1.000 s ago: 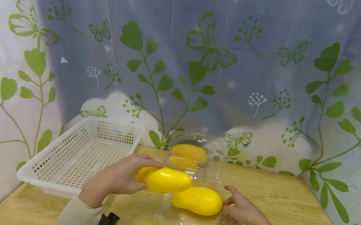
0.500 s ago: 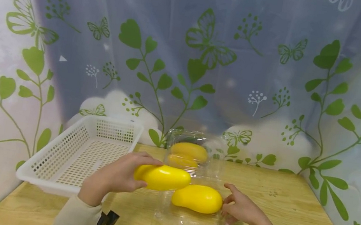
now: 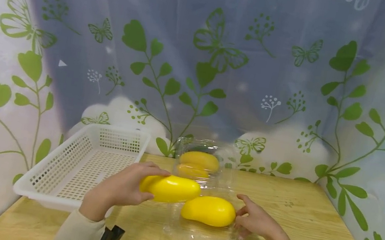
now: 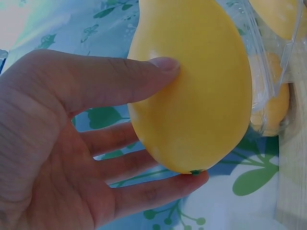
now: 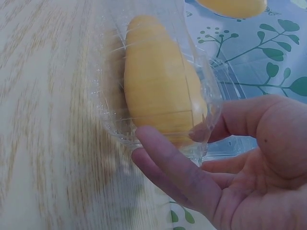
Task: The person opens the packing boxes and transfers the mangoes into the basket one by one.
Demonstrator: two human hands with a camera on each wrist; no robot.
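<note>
My left hand (image 3: 121, 188) holds a smooth yellow mango (image 3: 172, 189) above the left side of an open clear plastic clamshell box (image 3: 200, 238). In the left wrist view, the thumb lies across that mango (image 4: 201, 105) and the fingers reach behind and under its end. Inside the box rests a second yellow mango (image 3: 210, 211). At the box's right side, my right hand (image 3: 256, 220) pinches the thin plastic wall, the thumb on one face and fingers on the other. Further back, two more mangoes (image 3: 199, 161) show through clear plastic.
A white perforated plastic basket (image 3: 34, 189) stands to the left on the wooden table (image 3: 299, 212). Behind the table hangs a curtain (image 3: 170, 20) printed with leaves and butterflies. A black device (image 3: 113, 234) sits at the left cuff.
The head view has shifted slightly, moving the whole scene a little to the left. Both hands, the held mango and the box keep their places relative to each other.
</note>
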